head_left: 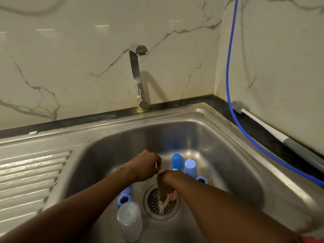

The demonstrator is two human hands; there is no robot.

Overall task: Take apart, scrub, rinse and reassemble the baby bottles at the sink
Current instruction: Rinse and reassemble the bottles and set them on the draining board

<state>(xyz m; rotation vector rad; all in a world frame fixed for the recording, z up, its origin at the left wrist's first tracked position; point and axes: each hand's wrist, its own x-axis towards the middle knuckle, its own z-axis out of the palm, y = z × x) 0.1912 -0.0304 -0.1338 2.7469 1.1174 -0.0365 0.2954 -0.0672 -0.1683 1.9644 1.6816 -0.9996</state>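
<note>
A clear baby bottle [129, 220] lies in the steel sink [228, 155], bottom-left of the drain [154, 210]. Two blue collar rings [124, 199] sit just above it. A dark blue cap [177, 161] and a pale blue cap [190, 168] stand at the back of the basin, with another blue ring [201, 179] beside them. My right hand [166, 186] pinches a small white piece [162, 206] that hangs over the drain. My left hand [145, 167] hovers just up and left of it with fingers curled; whether it holds anything is unclear.
The faucet [138, 76] stands behind the basin with no water running. A bottle brush [240, 106] with a white handle lies on the dark counter at the right, next to a blue hose [229, 67]. A ribbed drainboard [26, 172] lies to the left.
</note>
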